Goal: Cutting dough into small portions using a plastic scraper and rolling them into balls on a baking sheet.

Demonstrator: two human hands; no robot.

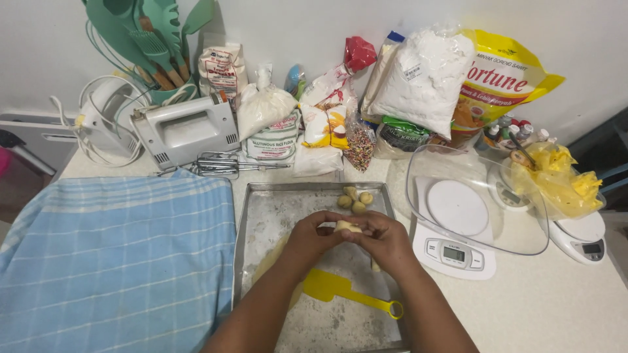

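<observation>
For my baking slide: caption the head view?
Both hands pinch a dough piece over a floured metal tray holding shaped balls.

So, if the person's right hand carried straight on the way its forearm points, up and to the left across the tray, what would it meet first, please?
Most likely the left hand: the right hand already meets it around the small pale lump of dough that both hands pinch above the floured metal baking tray.

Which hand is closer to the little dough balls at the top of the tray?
Right. The right hand is just below the dough balls, slightly right of them. The left hand is lower and further left. Both pinch a dough piece over the tray.
</observation>
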